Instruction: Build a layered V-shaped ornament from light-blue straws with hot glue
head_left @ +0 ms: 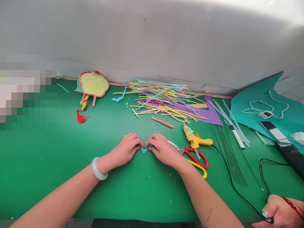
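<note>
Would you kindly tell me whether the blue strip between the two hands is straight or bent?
Bent: the blue strip forms a V between the left hand and the right hand.

Smooth, with a soft sheen, across the broad green tabletop (59, 177). Matt and slightly fuzzy-looking along the thin pastel cord-like strips (154, 90); matt too on the small bent pale-blue strip (144, 150). Finished in glossy plastic on the yellow pistol-shaped glue gun (196, 141) and on the red and yellow loops of the long scissors (206, 157), with bare greyish metal at the blades. Clear and shiny along the slim transparent sticks (226, 119). Polished and stone-like on the pale round bangle (95, 167). Thread-like in the red tassel (82, 118). Flat and paper-like on the purple sheet (215, 117).
</note>
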Demonstrator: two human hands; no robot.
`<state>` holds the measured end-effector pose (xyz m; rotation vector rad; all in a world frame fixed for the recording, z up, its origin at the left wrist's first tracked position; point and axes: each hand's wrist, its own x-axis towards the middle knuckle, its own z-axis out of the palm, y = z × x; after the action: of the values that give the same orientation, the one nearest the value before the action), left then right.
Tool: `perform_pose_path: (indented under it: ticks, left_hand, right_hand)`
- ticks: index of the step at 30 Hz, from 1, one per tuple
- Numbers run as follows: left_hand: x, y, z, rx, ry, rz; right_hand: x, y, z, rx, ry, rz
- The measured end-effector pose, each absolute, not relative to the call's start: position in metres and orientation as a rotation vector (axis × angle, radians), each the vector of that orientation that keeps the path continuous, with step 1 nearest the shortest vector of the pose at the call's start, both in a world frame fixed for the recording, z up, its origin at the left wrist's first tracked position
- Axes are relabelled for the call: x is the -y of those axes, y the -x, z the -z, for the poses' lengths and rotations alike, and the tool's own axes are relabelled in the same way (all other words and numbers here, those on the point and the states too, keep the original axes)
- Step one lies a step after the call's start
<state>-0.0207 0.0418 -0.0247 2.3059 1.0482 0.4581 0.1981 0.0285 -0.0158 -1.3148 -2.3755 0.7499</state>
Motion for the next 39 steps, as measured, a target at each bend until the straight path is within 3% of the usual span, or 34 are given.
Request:
perform_pose_path:
  ticks: [39]
  left_hand:
    - [-0.0403, 0.0205, 0.0264, -1.058, -2.298, -0.458]
  right_hand:
    - [-0.0252, -0.2005, 0.0096, 2.343, 1.302, -0.78]
